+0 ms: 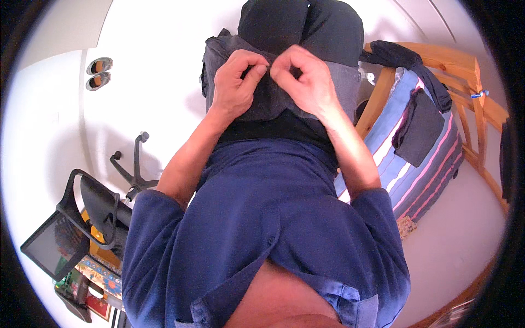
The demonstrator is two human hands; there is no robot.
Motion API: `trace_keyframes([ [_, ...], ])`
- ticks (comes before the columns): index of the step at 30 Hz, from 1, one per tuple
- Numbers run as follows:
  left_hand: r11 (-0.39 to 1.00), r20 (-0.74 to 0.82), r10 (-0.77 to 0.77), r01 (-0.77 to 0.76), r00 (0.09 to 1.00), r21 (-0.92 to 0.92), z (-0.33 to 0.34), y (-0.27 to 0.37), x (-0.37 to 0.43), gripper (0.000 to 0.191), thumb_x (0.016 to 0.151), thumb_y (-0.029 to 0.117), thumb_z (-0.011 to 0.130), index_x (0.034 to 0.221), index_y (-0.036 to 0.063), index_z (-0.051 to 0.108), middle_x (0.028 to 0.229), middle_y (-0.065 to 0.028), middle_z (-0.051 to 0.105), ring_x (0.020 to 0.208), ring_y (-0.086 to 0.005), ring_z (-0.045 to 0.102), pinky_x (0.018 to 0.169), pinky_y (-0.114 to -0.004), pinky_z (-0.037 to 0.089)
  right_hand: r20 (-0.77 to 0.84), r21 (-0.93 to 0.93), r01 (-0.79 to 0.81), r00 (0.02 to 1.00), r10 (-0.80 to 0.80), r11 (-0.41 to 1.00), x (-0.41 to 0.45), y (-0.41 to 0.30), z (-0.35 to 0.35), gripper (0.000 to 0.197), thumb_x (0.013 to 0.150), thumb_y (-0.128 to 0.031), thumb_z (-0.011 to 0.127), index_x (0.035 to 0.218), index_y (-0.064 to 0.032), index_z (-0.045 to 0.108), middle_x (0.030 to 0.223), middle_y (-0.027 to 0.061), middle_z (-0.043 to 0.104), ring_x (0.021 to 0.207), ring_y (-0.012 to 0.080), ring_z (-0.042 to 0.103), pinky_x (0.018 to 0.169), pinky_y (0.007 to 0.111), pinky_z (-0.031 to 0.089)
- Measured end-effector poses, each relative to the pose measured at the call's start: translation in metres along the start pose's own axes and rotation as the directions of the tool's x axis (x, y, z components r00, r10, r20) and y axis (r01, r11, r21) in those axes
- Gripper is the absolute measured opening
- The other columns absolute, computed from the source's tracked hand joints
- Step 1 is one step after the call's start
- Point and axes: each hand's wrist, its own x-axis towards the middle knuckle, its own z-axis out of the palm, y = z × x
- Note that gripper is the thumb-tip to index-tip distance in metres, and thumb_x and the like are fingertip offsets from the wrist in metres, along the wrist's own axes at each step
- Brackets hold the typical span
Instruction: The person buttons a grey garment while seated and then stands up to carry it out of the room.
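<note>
My left hand [238, 82] and my right hand [303, 78] are raised in front of my lap, knuckles outward, fingers curled and fingertips almost meeting. Both hands are over a dark grey garment [262, 108] draped across my black trousers [272, 24]. Whether the thumbs and fingers pinch a bit of its cloth cannot be made out. Under the forearms lies my navy short-sleeved shirt [262, 176].
On the right stands a wooden bed frame [447, 57] with a striped blanket [430, 180] and a folded black cloth [420, 127]. At left are a black office chair [98, 201] and its wheeled base [137, 176]. A pair of shoes [99, 74] rests on the white floor.
</note>
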Motion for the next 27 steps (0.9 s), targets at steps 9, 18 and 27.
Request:
trace_keyframes([
  [9,0.998,-0.054,0.003,-0.006,0.999,-0.058,-0.001,0.003,0.0,0.008,0.088,-0.001,0.069,0.096,0.0016,0.067,0.094,-0.0073,0.066,0.088,-0.0189,0.064,0.081,-0.029,0.05,-0.192,0.238,-0.087,0.972,0.135,0.967,-0.035,0.019,-0.067,0.003,0.094,-0.004,0.07,0.096,-0.0009,0.07,0.096,0.0003,0.066,0.084,0.0063,0.059,0.076,0.022,0.048],
  [18,0.992,0.013,-0.063,0.064,0.998,-0.107,-0.006,0.001,-0.003,0.02,0.088,-0.006,0.066,0.106,0.0013,0.064,0.104,-0.0059,0.062,0.098,-0.0155,0.06,0.09,-0.027,0.047,-0.241,-0.094,-0.091,0.968,0.066,0.991,-0.049,0.016,-0.082,0.017,0.091,-0.008,0.074,0.107,-0.0023,0.072,0.106,0.0075,0.068,0.097,0.0154,0.063,0.089,0.029,0.049],
  [27,0.995,0.014,-0.048,0.049,0.999,-0.087,-0.016,0.001,-0.001,0.031,0.084,-0.007,0.068,0.113,0.0015,0.062,0.109,-0.0072,0.062,0.103,-0.017,0.063,0.097,-0.029,0.049,-0.147,-0.685,0.01,0.977,-0.152,0.728,-0.048,0.013,-0.082,0.017,0.078,-0.009,0.081,0.093,-0.007,0.072,0.097,0.0111,0.065,0.098,0.0301,0.062,0.089,0.04,0.05],
])
